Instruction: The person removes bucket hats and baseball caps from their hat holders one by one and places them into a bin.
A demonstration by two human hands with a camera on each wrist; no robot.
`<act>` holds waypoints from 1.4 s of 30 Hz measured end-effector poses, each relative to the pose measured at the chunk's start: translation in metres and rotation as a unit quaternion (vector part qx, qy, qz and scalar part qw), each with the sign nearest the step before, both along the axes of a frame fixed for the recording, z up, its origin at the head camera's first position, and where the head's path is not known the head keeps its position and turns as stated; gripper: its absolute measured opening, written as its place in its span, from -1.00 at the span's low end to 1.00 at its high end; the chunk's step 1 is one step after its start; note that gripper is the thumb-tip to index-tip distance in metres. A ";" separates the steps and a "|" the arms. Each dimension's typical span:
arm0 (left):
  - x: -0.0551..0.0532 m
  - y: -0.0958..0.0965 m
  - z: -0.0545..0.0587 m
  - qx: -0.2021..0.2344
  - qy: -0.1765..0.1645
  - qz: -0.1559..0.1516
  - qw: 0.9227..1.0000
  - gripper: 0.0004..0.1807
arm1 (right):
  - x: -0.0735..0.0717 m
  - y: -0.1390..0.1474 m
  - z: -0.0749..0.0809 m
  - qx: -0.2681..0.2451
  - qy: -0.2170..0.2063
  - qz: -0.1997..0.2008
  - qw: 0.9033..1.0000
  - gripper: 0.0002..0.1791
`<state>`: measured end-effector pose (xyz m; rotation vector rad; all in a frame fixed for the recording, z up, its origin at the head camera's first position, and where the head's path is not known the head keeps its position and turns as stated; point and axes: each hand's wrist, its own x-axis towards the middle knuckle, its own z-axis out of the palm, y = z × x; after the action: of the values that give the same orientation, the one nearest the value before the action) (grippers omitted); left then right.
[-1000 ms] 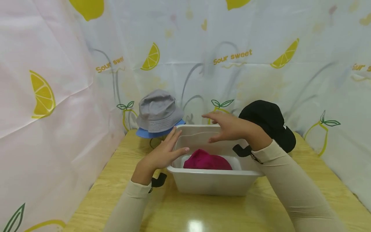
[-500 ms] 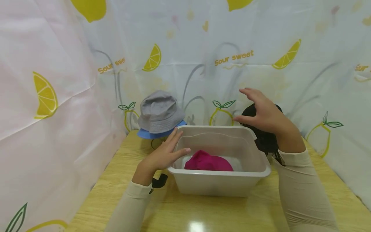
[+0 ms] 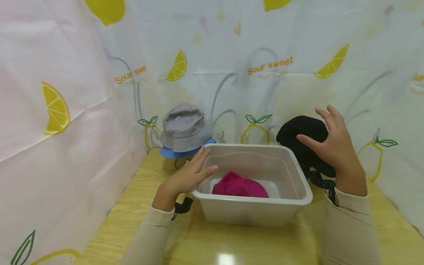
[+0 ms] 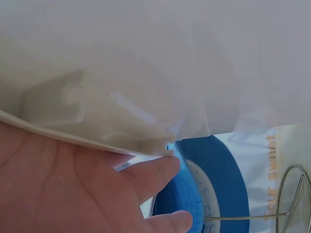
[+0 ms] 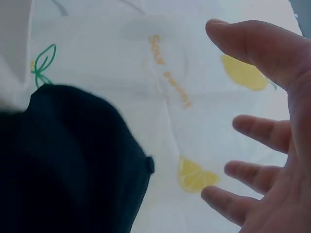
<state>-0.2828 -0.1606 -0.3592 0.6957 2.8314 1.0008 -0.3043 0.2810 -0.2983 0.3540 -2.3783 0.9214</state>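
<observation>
My left hand (image 3: 185,176) rests on the left rim of a white plastic tub (image 3: 245,210), its fingers straight. In the left wrist view the palm lies along the tub's outer wall. Inside the tub, near its front wall, lies a magenta cap (image 3: 240,185). Beyond the tub's right side my right hand (image 3: 338,145) is raised with fingers spread and nothing in them. It is beside a black cap (image 3: 301,134), partly in front of it. The right wrist view shows a space between that hand and the black cap (image 5: 77,160).
A grey bucket hat (image 3: 185,129) sits over a blue hat (image 3: 170,152) behind the tub's left corner; a wire stand (image 4: 291,194) shows beside the blue hat in the left wrist view. A lemon-print sheet (image 3: 218,48) hangs behind the wooden table (image 3: 126,221).
My right hand has moved from above the tub to the right, beside the black cap. The left hand stays at the tub's rim. The magenta cap lies as before.
</observation>
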 end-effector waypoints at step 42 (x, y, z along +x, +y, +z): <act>0.003 -0.002 0.000 0.023 -0.019 -0.004 1.000 -0.02 | -0.041 0.027 -0.072 -0.056 -0.065 -0.075 0.993 0.13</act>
<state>-0.2801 -0.1629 -0.3588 0.6833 2.7801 1.0705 -0.3449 0.3076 -0.3701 0.0718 -2.4192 1.0295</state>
